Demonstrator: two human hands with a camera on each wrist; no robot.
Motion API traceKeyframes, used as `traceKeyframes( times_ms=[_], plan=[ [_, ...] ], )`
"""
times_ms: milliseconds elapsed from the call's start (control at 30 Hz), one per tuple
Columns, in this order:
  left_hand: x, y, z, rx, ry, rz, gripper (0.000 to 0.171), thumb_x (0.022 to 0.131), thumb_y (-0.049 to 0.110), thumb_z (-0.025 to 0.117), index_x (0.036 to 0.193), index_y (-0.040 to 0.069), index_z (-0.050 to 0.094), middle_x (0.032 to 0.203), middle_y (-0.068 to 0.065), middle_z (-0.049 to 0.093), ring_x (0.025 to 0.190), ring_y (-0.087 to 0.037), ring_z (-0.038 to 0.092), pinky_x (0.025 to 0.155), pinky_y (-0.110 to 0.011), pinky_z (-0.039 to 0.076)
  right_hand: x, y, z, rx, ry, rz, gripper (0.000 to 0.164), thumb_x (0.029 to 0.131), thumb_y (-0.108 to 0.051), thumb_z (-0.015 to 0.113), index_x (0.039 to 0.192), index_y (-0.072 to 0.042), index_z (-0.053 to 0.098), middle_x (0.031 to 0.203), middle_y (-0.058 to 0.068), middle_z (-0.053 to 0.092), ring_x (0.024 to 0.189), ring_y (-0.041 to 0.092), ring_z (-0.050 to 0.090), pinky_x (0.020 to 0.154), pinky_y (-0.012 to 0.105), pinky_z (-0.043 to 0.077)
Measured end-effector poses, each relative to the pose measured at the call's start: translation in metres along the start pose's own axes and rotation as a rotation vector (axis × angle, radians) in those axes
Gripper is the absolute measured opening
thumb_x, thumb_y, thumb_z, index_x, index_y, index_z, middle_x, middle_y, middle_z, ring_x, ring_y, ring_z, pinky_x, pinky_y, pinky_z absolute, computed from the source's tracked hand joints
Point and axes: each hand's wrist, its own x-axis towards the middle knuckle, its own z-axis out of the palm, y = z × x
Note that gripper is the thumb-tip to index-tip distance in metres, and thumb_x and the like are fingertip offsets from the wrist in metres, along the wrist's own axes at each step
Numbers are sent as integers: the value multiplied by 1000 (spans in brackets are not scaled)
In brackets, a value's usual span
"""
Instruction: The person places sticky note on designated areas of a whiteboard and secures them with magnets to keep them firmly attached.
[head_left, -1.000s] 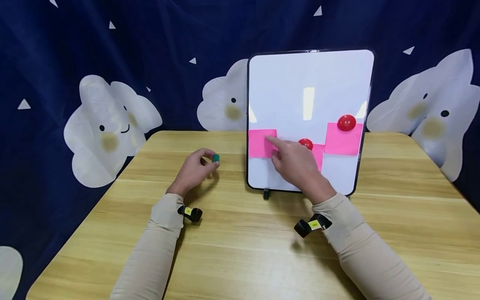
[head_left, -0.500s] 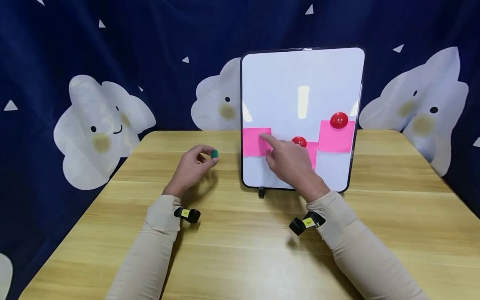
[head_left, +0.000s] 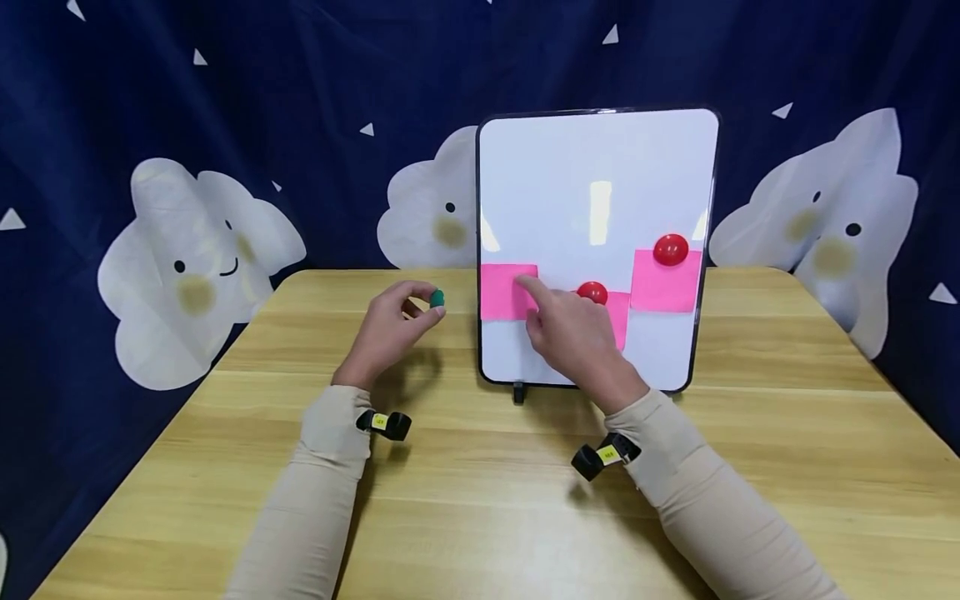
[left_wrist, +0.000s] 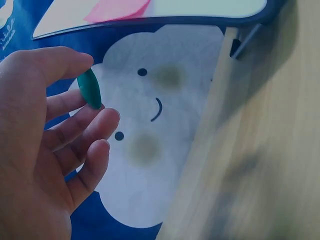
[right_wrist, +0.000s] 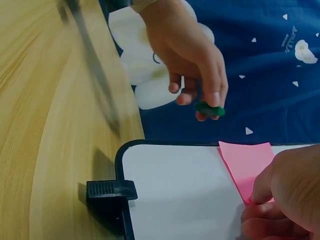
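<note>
My left hand (head_left: 386, 329) pinches a small round green magnet (head_left: 437, 297) between thumb and index finger, just left of the whiteboard (head_left: 547, 183). In the left wrist view the green magnet (left_wrist: 89, 90) is seen edge-on and the other fingers are loosely bent. The index finger of my right hand (head_left: 581, 333) stretches out and presses a pink sticky note (head_left: 497, 292) against the board's left side. That hand partly covers a second pink sticky note (head_left: 618, 321) under a red magnet (head_left: 592, 292). A third pink sticky note (head_left: 663, 287) has a red magnet (head_left: 671, 250) on its top edge.
The whiteboard stands upright on black feet (head_left: 519, 392) on a wooden table (head_left: 480, 500). Close behind hangs a dark blue curtain (head_left: 337, 67) with clouds and triangles. A black wrist camera (head_left: 396, 427) sits on each sleeve.
My left hand has risen and moved right with the green magnet, closer to the board. The right hand keeps its finger on the left note. The head view has shifted slightly.
</note>
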Motion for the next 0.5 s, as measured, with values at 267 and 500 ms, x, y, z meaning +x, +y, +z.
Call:
traceKeyframes(
  times_ms=[267,500],
  plan=[
    [7,16,6,-25,30,19,35,94,36,71,124,17,67,116,2,61,91,-18,60,73,-40,52,0,1,2,1,15,-11,59,86,-16,77,140,-16,54,57,-4,48,45,13,42,44,27,41],
    [12,26,13,-38,121,120,33,92,29,74,121,14,69,111,1,63,82,-16,63,69,-34,54,0,1,4,-3,18,-2,59,86,-17,78,140,-16,54,58,-3,50,45,13,42,45,28,41]
  ],
)
